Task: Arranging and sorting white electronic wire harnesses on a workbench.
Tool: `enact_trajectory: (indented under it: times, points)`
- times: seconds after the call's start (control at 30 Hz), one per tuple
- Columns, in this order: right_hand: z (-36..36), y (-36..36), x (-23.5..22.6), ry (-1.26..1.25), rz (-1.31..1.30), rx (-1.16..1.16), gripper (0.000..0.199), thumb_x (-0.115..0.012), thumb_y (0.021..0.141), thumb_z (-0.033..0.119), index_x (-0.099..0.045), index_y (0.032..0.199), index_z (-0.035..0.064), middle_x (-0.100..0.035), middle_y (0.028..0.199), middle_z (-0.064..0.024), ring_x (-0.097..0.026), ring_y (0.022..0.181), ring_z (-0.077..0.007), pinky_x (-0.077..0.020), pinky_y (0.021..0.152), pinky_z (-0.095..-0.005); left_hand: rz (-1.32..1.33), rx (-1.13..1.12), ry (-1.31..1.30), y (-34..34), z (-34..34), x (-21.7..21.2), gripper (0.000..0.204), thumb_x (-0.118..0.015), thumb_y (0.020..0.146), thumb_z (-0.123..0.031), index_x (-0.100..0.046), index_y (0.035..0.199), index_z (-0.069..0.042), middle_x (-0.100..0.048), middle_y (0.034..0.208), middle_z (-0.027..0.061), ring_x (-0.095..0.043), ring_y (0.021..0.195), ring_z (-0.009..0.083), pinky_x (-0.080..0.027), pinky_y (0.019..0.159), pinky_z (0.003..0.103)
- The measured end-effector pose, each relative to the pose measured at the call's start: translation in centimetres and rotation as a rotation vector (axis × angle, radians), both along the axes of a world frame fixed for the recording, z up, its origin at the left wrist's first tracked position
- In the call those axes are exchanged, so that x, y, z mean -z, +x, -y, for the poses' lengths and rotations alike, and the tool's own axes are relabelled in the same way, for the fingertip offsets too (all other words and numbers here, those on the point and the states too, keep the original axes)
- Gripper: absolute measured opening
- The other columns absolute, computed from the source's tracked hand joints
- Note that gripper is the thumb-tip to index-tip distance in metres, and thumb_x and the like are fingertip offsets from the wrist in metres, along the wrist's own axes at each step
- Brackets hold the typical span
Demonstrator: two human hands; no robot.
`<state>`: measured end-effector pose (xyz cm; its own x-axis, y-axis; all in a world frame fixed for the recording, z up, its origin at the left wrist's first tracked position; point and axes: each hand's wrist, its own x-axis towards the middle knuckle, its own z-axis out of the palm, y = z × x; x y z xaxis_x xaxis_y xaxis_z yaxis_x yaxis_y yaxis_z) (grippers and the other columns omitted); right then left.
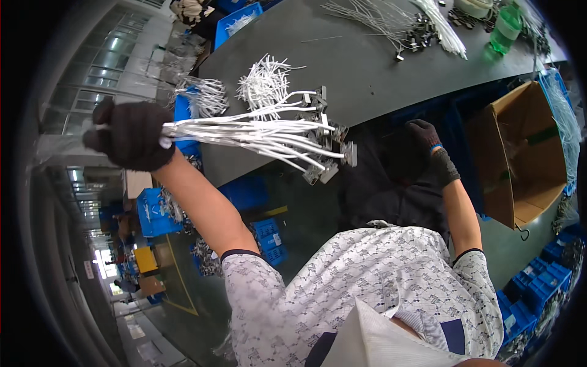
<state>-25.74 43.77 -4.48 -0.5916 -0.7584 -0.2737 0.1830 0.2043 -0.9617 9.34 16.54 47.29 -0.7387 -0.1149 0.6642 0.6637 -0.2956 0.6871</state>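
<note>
My left hand (133,136), in a dark glove, is raised at the left and closed round one end of a bundle of white cables (244,131). The cables stretch to the right over the table's near edge, and metal-and-dark connectors (330,153) fan out at their free ends. My right hand (425,136), in a dark glove with a grey cuff, is low by my dark trousers, left of an open cardboard box (526,153). Its fingers blend into the dark cloth, so their pose is unclear.
On the grey table (342,67) lie a pile of short white cables (266,82), more cables with dark connectors (422,30) and a green bottle (506,27). Blue bins stand at the table's left end (235,24), on the floor (269,241) and at the lower right (538,281).
</note>
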Motion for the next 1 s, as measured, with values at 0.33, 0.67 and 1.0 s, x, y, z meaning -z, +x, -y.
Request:
enact_trajectory:
  times: [0.33, 0.67, 1.0]
  points:
    - [1.2, 1.5, -2.4, 0.160, -0.074, -0.061, 0.029, -0.066, 0.095, 0.023, -0.073, 0.112, 0.0002, -0.072, 0.094, -0.0042, -0.065, 0.090, -0.0132, -0.0529, 0.082, -0.0283, -0.009, 0.692, -0.345, 4.7, 0.2, -4.1, 0.003, -0.066, 0.092, -0.015, -0.068, 0.091, -0.012, -0.068, 0.076, 0.0177, -0.061, 0.054, 0.0168, -0.050, 0.046, 0.030]
    - [10.8, 3.7, -4.8, 0.107, -0.327, -0.145, 0.038, -0.064, 0.095, 0.030, -0.071, 0.117, -0.0003, -0.074, 0.095, -0.0108, -0.068, 0.090, -0.0184, -0.0535, 0.083, -0.0316, -0.076, 0.585, -0.234, 4.5, 2.4, -1.1, 0.018, -0.062, 0.095, -0.012, -0.072, 0.106, -0.001, -0.066, 0.075, 0.0214, -0.059, 0.049, 0.0168, -0.042, 0.037, 0.028]
    - [27.3, 7.6, -6.0, 0.025, -0.963, -0.304, 0.029, -0.058, 0.097, 0.033, -0.069, 0.112, 0.0103, -0.071, 0.104, -0.0199, -0.067, 0.096, -0.0427, -0.0544, 0.079, -0.0500, 0.514, -0.963, 0.417, 12.3, 13.0, 1.4, 0.031, -0.061, 0.102, -0.034, -0.058, 0.107, -0.003, -0.039, 0.067, -0.0035, -0.027, 0.049, 0.0073, -0.024, 0.046, 0.023]
